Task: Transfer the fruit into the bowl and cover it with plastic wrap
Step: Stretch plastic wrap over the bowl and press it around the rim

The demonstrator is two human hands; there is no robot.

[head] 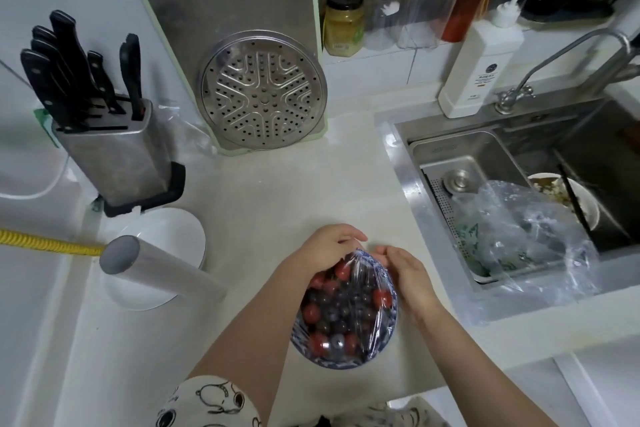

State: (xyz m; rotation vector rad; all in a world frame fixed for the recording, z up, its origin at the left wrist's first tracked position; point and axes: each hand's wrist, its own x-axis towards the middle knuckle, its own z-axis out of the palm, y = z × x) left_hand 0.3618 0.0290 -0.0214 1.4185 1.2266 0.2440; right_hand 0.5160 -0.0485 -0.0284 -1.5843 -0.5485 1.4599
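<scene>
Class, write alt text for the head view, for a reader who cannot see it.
Both hands, left hand and right hand, press plastic wrap over a bowl of fruit on a white counter. A wrap roll lies left; a sink is right.

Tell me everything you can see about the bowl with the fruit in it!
The bowl is round with a blue-and-white patterned rim. It sits upright on the pale counter, full of red and dark fruit. Shiny clear plastic wrap is stretched over its top. The left hand and right hand press the wrap down at its far edge.
</scene>
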